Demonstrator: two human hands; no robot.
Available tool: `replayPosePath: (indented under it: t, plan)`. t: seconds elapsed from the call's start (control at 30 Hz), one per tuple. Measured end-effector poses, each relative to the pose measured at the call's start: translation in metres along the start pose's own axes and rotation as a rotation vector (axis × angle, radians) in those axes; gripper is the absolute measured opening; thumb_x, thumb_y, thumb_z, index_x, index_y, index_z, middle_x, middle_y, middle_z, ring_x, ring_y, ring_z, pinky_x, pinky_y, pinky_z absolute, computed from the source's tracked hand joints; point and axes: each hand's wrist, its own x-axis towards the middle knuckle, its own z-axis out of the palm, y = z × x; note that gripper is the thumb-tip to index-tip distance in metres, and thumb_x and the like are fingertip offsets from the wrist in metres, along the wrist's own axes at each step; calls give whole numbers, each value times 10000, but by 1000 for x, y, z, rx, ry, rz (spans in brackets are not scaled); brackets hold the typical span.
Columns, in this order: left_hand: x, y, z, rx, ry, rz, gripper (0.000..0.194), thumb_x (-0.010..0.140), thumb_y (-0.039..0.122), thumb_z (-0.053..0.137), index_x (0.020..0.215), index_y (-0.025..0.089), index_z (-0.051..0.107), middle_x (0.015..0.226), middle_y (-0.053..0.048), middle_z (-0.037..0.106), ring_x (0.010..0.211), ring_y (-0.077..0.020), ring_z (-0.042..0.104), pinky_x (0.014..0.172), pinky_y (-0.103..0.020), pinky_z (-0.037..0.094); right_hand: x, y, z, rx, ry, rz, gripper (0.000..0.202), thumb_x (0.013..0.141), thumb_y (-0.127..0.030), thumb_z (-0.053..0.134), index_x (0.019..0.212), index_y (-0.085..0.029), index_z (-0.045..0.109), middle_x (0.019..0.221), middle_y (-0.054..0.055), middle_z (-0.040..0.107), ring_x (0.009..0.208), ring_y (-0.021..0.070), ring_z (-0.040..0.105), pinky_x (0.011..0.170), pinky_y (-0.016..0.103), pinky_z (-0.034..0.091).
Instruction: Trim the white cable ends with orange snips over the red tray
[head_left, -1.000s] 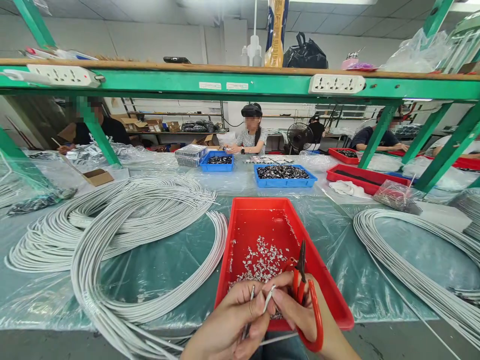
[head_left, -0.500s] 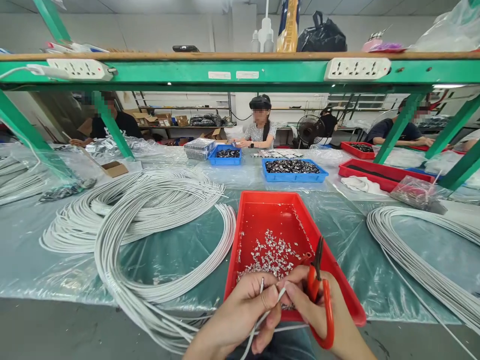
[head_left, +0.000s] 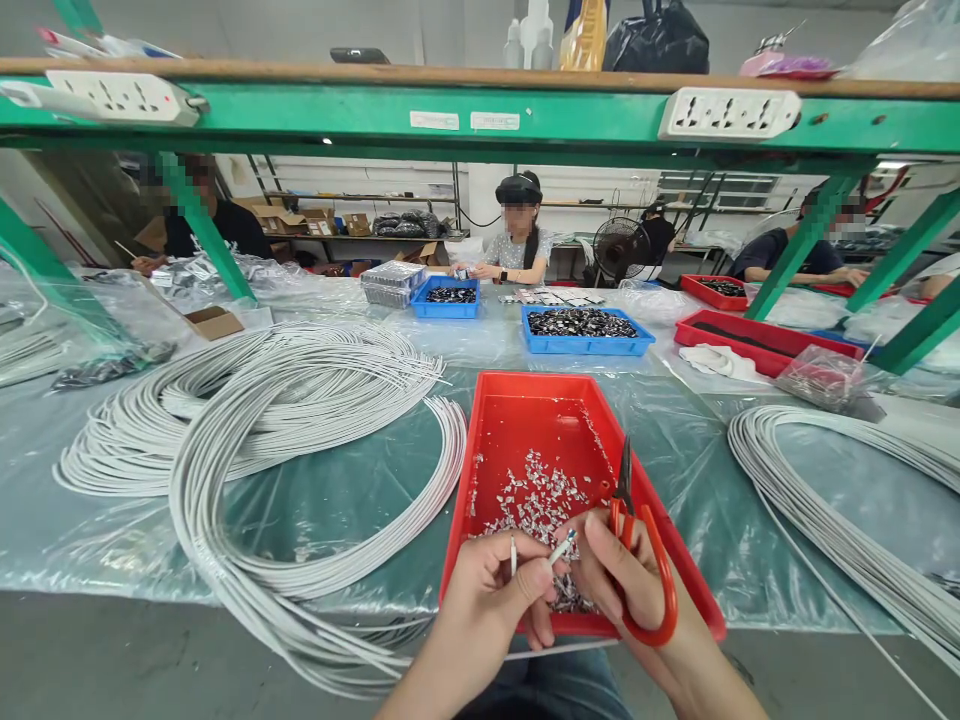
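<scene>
Cable (head_left: 559, 552) lies pinched between the left hand's (head_left: 499, 590) thumb and fingers.

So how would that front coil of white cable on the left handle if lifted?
The coil would probably sag, since its strands droop over the table edge. It may feel heavy, with so many bundled, and slide on the plastic sheet.

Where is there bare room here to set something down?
The green sheet shows between the red tray and right coil, and inside that coil's curve. Crowded: left, overlapping coils; tray's near end, scraps, left hand, right hand.
</scene>
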Motion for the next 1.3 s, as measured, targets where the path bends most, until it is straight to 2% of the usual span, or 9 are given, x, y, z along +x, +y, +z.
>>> replayPosePath:
  t: [0.2,0.5,0.63,0.77,0.93,1.07,1.13,1.23,1.3]
  plan:
    - [0,0,2,-20,31,16,406,678,509,711,650,119,600,376,37,528,323,-59,489,350,-131,402,-9,-13,12,-259,200,-68,337,720,-450,677,650,-120,658,420,-77,349,412,59,263,417,210,165]
    - [-3,-2,0,50,47,163,298,768,419,668,731,124,636,433,44,541,368,-48,503,402,-121,424,-7,-13,8,-276,158,-82,97,675,-223,712,707,-131,716,388,-68,437,366,66,346,387,186,303]
    - [-5,3,-5,-30,-144,-14,322,746,436,687,713,119,641,558,23,582,386,-38,525,397,-119,409,-5,-23,-1,-250,-64,-53,91,720,-216,695,728,-134,732,491,-28,535,393,58,363,391,179,295]
    - [-6,5,-9,-46,-328,-103,389,713,503,689,685,115,668,445,27,517,334,-50,490,327,-118,324,-3,-26,-11,-374,-336,-38,270,811,-359,598,757,-124,719,481,-26,505,364,56,354,364,181,279]
    - [-15,14,2,168,-577,-219,453,761,556,600,808,137,766,513,-7,520,411,-47,377,397,-173,279,9,-15,-14,-610,-170,-104,290,837,-371,542,716,-137,662,480,-59,379,425,79,308,407,207,258]
    - [-22,14,10,698,-456,2,307,886,289,496,1050,141,709,794,-135,699,704,-199,620,632,-284,487,21,-15,-27,-847,73,-167,265,775,-255,605,535,-187,517,501,-55,350,497,115,309,508,259,263]
    - [-24,10,6,949,-407,274,279,838,245,571,1065,154,706,1048,-187,687,958,-316,610,809,-399,485,23,-18,-38,-906,126,-179,63,766,-222,604,711,-194,591,581,-29,487,557,149,427,588,287,321]
    - [-28,6,-8,980,-298,434,324,872,374,514,907,148,743,789,-142,705,696,-229,624,635,-294,479,16,-22,-48,-882,168,-189,415,790,-227,570,1181,-194,433,766,7,579,666,186,535,658,311,389]
    - [-29,8,-15,779,-217,229,391,878,434,488,753,140,713,579,-45,599,509,-123,517,496,-208,373,4,-25,-49,-713,153,-210,499,770,-271,603,1193,-214,346,742,-18,531,626,164,508,590,271,402]
